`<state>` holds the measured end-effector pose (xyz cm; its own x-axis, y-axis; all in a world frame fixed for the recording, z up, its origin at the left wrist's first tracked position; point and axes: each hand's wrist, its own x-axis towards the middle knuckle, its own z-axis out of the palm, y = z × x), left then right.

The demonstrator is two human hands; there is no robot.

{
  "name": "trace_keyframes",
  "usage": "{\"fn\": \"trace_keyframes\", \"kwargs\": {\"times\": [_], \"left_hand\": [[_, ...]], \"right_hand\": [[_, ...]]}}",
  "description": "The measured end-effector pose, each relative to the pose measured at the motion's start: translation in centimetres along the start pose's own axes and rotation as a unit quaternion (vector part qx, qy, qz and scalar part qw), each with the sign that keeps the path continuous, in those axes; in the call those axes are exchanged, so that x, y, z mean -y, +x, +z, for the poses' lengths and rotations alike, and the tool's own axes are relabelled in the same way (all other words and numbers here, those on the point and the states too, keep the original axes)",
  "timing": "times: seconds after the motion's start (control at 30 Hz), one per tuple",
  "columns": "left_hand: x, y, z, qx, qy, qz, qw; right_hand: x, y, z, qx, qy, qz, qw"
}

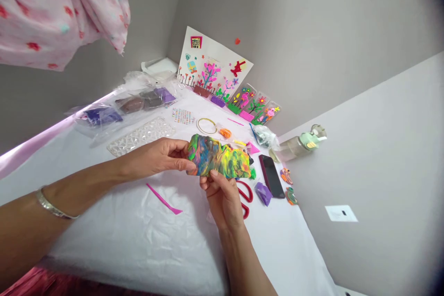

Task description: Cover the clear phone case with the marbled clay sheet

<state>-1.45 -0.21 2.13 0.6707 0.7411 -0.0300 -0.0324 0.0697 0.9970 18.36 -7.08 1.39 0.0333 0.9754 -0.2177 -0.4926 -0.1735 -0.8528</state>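
both hands hold one multicolored clay slab (pixel 219 162) in the air above the white table (pixel 138 231): the left hand (pixel 163 157) pinches its left end, the right hand (pixel 222 199) grips its lower edge from below, near red scissors (pixel 247 196) and a pink tool (pixel 163 199)

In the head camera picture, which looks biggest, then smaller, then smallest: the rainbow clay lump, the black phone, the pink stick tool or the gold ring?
1. Rainbow clay lump, though it is held up nearer the camera, which helps it look big.
2. Black phone and pink stick tool: the phone is wider, the tool longer and thin, so too close to rank.
3. Gold ring, smallest.
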Motion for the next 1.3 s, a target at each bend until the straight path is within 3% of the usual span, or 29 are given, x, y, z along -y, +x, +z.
{"fn": "trace_keyframes", "kwargs": {"times": [0.13, 0.27, 0.53, 0.87, 1.13, 1.3], "left_hand": [[-0.8, -0.2, -0.3, -0.011, 0.066, 0.033, 0.997], [-0.8, -0.2, -0.1, 0.024, 0.035, -0.002, 0.999], [0.1, -0.1, 0.4, -0.018, -0.005, -0.02, 1.0], [-0.8, -0.3, -0.7, 0.02, 0.068, -0.016, 0.997], [-0.3, 0.0, 0.4, -0.015, 0.055, -0.018, 0.998], [-0.5, 0.0, 0.0, 0.026, 0.046, -0.014, 0.999]], "right_hand": [[0.0, 0.1, -0.1, -0.007, -0.002, -0.007, 1.0], [0.0, 0.1, -0.1, -0.006, -0.003, -0.007, 1.0], [0.0, 0.0, 0.1, 0.003, 0.004, -0.014, 1.0], [0.0, 0.1, 0.0, 0.001, 0.015, -0.008, 1.0], [0.0, -0.2, 0.4, -0.006, -0.006, -0.026, 1.0], [0.0, 0.0, 0.2, 0.006, -0.002, -0.018, 1.0]]}}
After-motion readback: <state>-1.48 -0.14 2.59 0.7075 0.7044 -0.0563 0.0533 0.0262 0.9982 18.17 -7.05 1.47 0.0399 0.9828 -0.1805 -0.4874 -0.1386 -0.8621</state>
